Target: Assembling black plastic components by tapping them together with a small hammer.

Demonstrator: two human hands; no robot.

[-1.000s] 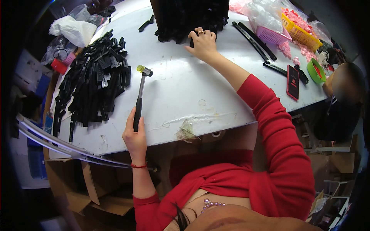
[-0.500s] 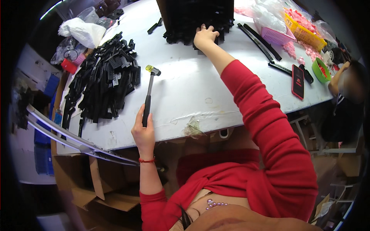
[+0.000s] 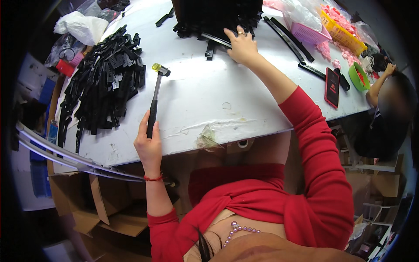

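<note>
left hand gripping hammer, right hand touching black strip — cannot tell if held

white table, glossy | metal rails, left | cardboard boxes, below

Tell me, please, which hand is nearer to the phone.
Right. The right hand is ahead and left of the phone, by the far black pile; the left hand is much farther left, holding the hammer near the table's front edge.

We've got a mallet: shiny metal shaft, matt black grip; plastic-looking black strips; glossy white tabletop.
</note>
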